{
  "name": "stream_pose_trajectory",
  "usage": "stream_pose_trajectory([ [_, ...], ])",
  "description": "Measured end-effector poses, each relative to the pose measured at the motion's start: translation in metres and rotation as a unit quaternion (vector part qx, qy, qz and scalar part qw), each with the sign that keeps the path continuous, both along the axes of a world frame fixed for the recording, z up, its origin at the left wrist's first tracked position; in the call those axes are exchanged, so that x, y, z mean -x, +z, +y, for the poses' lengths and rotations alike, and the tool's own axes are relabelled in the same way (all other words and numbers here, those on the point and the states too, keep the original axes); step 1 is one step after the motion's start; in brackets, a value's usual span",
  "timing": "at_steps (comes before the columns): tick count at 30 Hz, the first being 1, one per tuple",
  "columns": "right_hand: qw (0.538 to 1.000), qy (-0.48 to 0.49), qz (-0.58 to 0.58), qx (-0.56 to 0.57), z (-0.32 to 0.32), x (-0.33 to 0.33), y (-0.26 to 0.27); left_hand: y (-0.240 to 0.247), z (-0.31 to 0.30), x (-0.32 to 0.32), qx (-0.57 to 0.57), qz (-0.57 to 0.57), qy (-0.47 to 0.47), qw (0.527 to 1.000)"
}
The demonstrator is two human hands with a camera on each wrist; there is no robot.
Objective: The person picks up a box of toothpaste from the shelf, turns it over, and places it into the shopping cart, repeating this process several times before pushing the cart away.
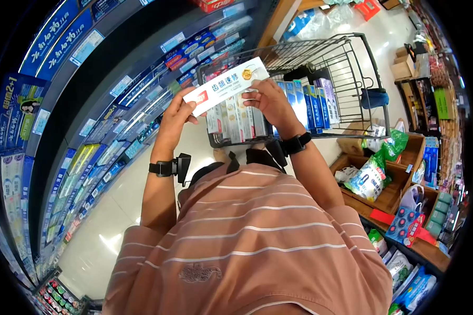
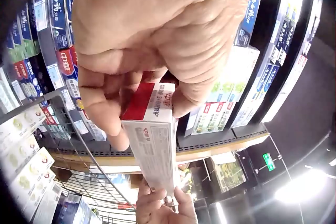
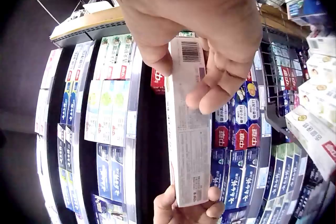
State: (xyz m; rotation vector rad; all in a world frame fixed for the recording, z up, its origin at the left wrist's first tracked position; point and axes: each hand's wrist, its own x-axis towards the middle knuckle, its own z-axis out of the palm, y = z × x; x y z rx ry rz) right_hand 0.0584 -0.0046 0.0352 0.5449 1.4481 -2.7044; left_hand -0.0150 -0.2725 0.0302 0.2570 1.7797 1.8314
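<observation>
A white toothpaste box [image 1: 220,88] with a red logo and blue lettering is held level between both hands. At its left end my left hand [image 1: 172,119] grips it between thumb and curled fingers; the left wrist view shows its red-and-white end [image 2: 149,103] there. My right hand [image 1: 278,109] pinches the other end. The right wrist view shows a side of the box [image 3: 189,124] with small print and a barcode. Just beneath the hands, white toothpaste boxes [image 1: 236,126] lie in a shopping cart [image 1: 367,52], with blue boxes [image 1: 314,107] standing beside them.
Shelves of boxed toothpaste [image 1: 92,152] with price tags run along the left. On the right stand wooden display bins [image 1: 399,181] holding a green-and-white bag [image 1: 369,176]. Pale tiled floor [image 1: 102,226] lies below. A dark blue pouch [image 1: 374,98] hangs on the cart's right side.
</observation>
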Motion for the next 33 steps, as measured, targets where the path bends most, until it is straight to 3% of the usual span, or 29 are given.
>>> stream_pose_trajectory([
  [33, 0.999, -0.003, -0.008, 0.031, -0.009, -0.006, -0.006, -0.005, -0.006, -0.001, -0.007, -0.013, 0.034, 0.999],
])
